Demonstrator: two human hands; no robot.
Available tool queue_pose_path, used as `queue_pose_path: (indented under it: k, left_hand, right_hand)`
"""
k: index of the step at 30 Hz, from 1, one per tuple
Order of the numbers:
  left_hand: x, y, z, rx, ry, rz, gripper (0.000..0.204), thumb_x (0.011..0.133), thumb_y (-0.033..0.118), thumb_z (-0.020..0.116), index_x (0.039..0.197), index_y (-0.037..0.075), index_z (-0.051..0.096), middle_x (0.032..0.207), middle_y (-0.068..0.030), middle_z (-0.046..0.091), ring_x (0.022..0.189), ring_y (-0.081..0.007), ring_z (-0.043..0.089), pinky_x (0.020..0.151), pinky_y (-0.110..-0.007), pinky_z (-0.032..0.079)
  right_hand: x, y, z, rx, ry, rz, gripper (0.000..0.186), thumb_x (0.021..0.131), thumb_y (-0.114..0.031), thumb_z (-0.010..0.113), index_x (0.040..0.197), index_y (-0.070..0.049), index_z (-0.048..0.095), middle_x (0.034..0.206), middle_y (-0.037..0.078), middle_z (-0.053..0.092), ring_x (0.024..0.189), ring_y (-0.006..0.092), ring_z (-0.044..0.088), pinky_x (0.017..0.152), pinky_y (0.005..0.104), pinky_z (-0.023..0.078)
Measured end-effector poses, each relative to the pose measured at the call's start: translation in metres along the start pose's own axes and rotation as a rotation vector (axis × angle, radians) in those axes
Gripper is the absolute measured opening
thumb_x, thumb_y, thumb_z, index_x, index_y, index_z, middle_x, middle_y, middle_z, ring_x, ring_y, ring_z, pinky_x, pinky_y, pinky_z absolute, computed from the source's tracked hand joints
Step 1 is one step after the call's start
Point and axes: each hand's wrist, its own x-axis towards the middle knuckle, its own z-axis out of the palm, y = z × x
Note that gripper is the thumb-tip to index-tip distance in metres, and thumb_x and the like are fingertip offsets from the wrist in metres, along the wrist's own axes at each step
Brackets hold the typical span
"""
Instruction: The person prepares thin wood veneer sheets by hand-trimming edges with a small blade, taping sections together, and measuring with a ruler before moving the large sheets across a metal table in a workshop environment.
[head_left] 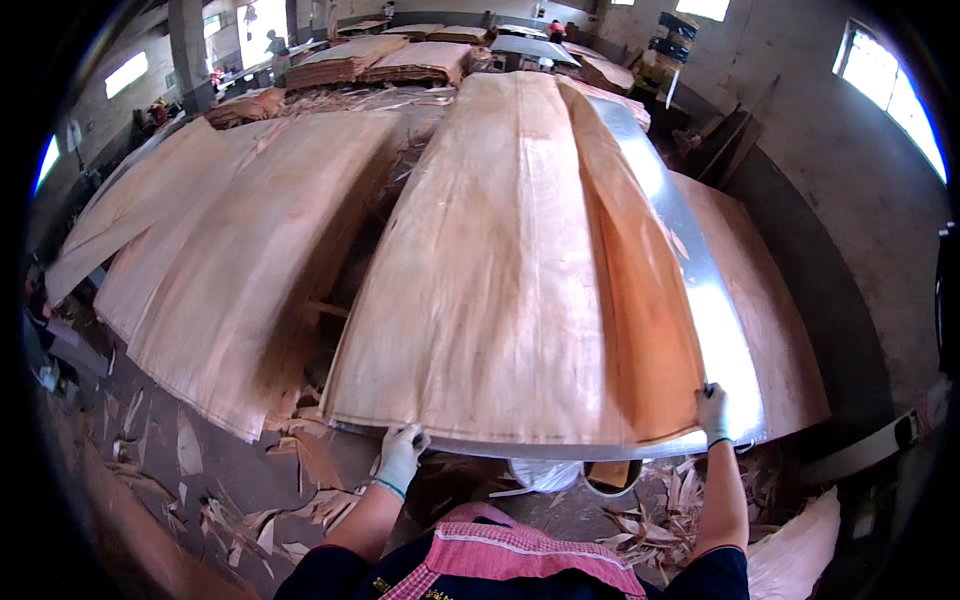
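A broad pale wood veneer sheet (470, 270) lies lengthwise before me on a table topped with shiny sheet metal (720, 320). Along its right side a narrower orange-brown veneer strip (645, 330) stretches, its edge raised and wavy. My left hand (402, 455), in a white glove with dark fingertips, is closed on the near edge of the pale sheet, left of its middle. At the near right corner, my right hand (713, 415), gloved alike, pinches the edge of the orange-brown strip. The undersides of both pieces are hidden.
Wide veneer stacks (250, 240) lie to the left, across a narrow gap. Another veneer stack (760, 290) flanks the table's right side. Beneath the near edge are a white plastic bag (545, 474) and a bucket (612, 490). Veneer scraps (675, 505) litter the floor.
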Motion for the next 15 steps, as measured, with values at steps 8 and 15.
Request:
queue_pose_path:
  k: [8, 15]
  left_hand:
    - [-0.033, -0.005, -0.001, 0.134, 0.290, 0.028, 0.008, 0.086, 0.004, 0.063, 0.092, 0.007, 0.058, 0.075, -0.0028, 0.058, 0.063, -0.0130, 0.057, 0.056, -0.027, 0.051]
    - [0.005, -0.013, 0.050, 0.194, 0.239, 0.139, 0.005, 0.088, 0.009, 0.062, 0.087, 0.007, 0.058, 0.070, -0.0032, 0.057, 0.057, -0.0128, 0.055, 0.053, -0.027, 0.048]
  right_hand:
    - [-0.057, 0.044, 0.032, -0.243, 0.026, 0.093, 0.024, 0.082, -0.028, 0.065, 0.083, -0.005, 0.061, 0.078, 0.022, 0.064, 0.076, 0.0439, 0.061, 0.066, 0.0505, 0.048]
    - [0.010, 0.124, 0.034, -0.203, -0.094, 0.174, 0.026, 0.083, -0.029, 0.067, 0.090, -0.005, 0.062, 0.085, 0.022, 0.067, 0.081, 0.0403, 0.065, 0.070, 0.0478, 0.050]
